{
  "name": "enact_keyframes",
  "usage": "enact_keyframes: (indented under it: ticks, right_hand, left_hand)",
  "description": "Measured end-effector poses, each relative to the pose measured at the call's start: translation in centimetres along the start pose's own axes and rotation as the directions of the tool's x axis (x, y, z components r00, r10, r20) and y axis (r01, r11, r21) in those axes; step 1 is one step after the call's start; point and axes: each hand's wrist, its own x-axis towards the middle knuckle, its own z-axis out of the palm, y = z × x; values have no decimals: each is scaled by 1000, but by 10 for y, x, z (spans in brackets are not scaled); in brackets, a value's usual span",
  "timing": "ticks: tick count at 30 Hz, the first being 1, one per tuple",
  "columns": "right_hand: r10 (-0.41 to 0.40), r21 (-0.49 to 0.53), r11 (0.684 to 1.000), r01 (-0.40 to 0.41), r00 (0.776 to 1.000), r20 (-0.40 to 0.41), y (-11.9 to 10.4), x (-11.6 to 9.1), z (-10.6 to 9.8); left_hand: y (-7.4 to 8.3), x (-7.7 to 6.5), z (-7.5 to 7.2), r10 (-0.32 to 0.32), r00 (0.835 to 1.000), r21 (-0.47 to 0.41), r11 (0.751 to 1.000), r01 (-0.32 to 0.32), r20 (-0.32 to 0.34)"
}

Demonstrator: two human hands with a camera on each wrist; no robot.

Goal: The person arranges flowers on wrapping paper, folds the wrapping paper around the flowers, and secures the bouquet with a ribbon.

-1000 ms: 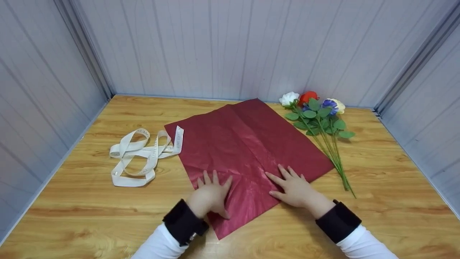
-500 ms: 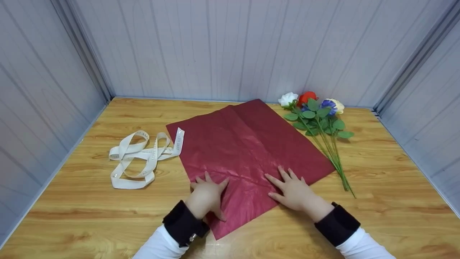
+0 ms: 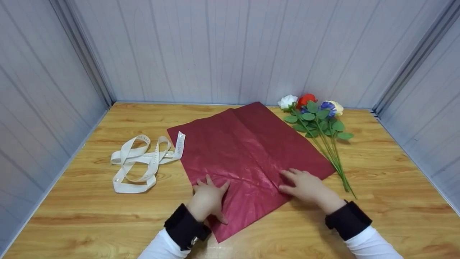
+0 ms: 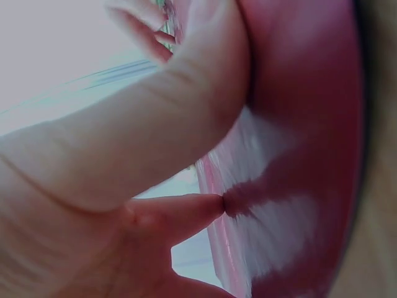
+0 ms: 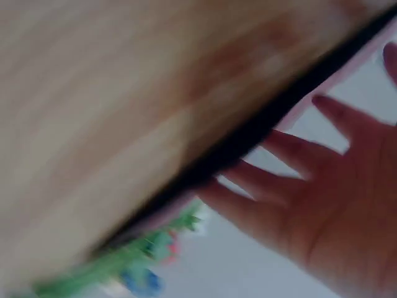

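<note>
A dark red sheet of wrapping paper (image 3: 230, 144) lies on the wooden table, creased, one corner toward me. My left hand (image 3: 207, 199) rests on its near left part with fingers spread; in the left wrist view the thumb (image 4: 186, 81) and a fingertip touch the glossy paper (image 4: 298, 186). Over the near right edge is my right hand (image 3: 305, 185), fingers extended. In the right wrist view that hand (image 5: 310, 186) has straight, spread fingers at the paper's edge, and the view is blurred. Neither hand grips anything.
White printed ribbon (image 3: 133, 187) lies in loose loops at the left, one end over the paper. Artificial flowers (image 3: 312, 111) in white, red, purple and cream lie at the right, their green stems (image 3: 336, 160) by the paper's right corner. Pale panels (image 3: 230, 50) wall the table.
My right hand has shifted right, toward the flower stems, with its fingers drawn closer together. The left hand stays on the paper, moved slightly. The head view has tilted a little.
</note>
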Motion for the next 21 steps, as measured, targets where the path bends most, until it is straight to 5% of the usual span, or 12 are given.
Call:
enact_keyframes:
  ticks: [4,11,17,21]
  right_hand:
    - [0,-4,1000,-1,998,-60,13,1,-6]
    - [17,-52,999,-14,998,59,10,2,-4]
    - [-9,-31,1000,6,996,-84,17,5,-8]
    - [14,3,1000,-13,995,-104,19,6,-11]
  left_hand:
    - [0,-1,2,6,1000,-5,1000,-6,-13]
    - [-2,-3,0,-8,1000,7,1000,8,-4]
    - [0,-2,-1,-27,999,42,999,26,32]
    - [2,0,-1,-26,998,57,998,22,60]
